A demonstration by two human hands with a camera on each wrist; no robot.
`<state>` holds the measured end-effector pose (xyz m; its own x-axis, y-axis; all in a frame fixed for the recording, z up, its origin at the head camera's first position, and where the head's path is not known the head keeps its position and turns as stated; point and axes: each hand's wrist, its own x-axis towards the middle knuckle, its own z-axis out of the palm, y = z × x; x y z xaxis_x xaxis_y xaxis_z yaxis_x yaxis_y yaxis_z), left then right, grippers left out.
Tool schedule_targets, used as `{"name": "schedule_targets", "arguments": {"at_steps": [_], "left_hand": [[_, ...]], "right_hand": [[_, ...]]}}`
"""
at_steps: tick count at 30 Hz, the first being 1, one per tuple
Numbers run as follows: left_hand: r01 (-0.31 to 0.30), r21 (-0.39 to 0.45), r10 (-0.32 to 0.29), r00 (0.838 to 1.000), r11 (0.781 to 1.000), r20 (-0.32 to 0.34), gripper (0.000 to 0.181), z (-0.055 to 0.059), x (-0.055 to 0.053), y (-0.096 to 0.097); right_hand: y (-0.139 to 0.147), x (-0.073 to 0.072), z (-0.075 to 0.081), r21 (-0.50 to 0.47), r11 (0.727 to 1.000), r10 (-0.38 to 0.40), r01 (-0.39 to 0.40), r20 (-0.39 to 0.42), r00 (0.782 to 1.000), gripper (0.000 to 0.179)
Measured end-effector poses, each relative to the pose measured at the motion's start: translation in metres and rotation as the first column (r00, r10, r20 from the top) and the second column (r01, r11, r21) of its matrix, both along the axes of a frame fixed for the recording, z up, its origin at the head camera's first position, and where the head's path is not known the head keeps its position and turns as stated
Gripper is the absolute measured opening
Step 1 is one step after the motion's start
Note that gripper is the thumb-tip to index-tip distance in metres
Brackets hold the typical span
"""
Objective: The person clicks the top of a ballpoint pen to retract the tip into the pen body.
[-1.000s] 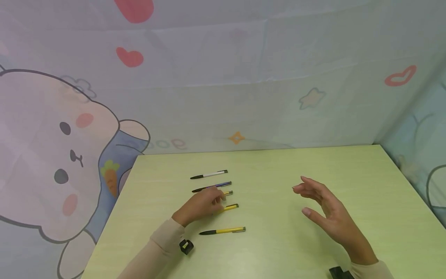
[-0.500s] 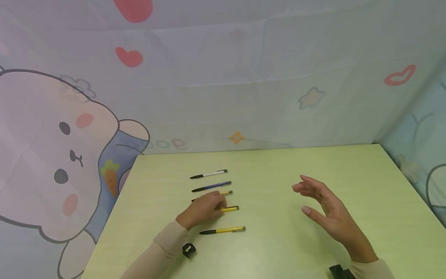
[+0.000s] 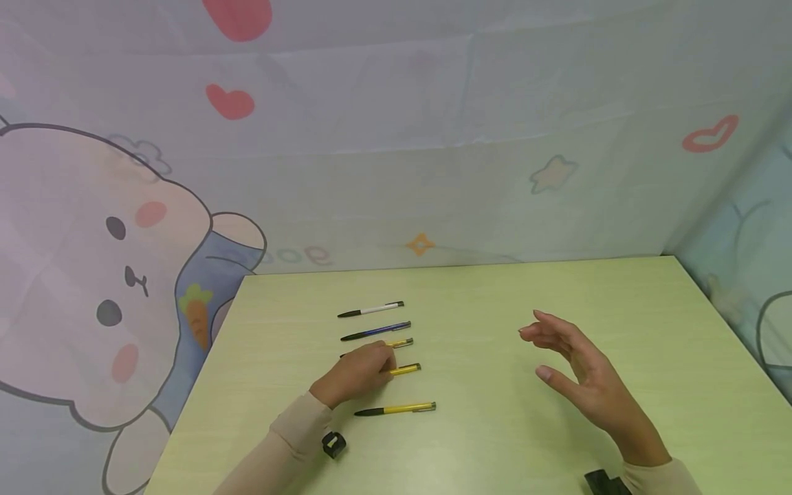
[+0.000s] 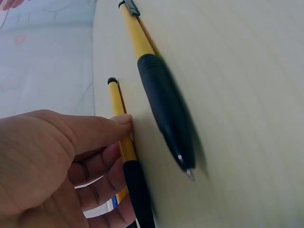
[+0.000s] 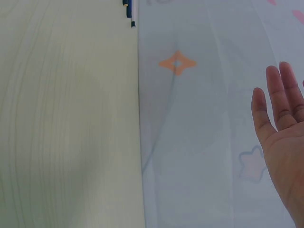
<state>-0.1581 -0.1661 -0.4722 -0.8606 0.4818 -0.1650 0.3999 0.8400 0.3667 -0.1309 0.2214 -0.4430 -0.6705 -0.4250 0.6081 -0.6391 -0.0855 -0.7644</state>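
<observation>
My left hand (image 3: 355,373) pinches a yellow pen (image 3: 406,370) with a black grip, its clip end showing past my fingers. In the left wrist view the thumb lies on this pen's yellow barrel (image 4: 116,98), with curled fingers on the far side. Nearer the front lies another yellow pen (image 3: 405,408), its black grip pointing left. Just behind my hand is a third yellow pen (image 3: 401,343), partly covered by the knuckles. My right hand (image 3: 584,385) hovers over the table's right side, fingers extended, thumb apart, holding nothing.
Beyond the yellow pens lie a blue pen (image 3: 376,331) and a white pen (image 3: 374,309), roughly parallel. All rest on a pale yellow-green table (image 3: 495,440). A printed cloth (image 3: 371,103) hangs along its back edge.
My left hand has shifted slightly towards the front, uncovering the blue pen, and its fingers have drawn in on the yellow pen. That pen has slid slightly left. The right hand stays put.
</observation>
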Motion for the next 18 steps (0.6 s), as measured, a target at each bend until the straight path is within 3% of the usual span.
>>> {"name": "schedule_targets", "arguments": {"at_steps": [10,18], "left_hand": [[-0.006,0.023,0.006,1.0,1.0,-0.004,0.004,0.0046,0.0013,-0.0039],[-0.053,0.085,0.052,0.998,0.995,0.021,0.005,0.0079,-0.0005,-0.0054]], "right_hand": [[0.0003,0.0007,0.0004,0.002,1.0,0.002,-0.002,0.012,1.0,0.074],[-0.0006,0.0012,0.0015,0.004,1.0,-0.002,0.002,0.008,1.0,0.075]]}}
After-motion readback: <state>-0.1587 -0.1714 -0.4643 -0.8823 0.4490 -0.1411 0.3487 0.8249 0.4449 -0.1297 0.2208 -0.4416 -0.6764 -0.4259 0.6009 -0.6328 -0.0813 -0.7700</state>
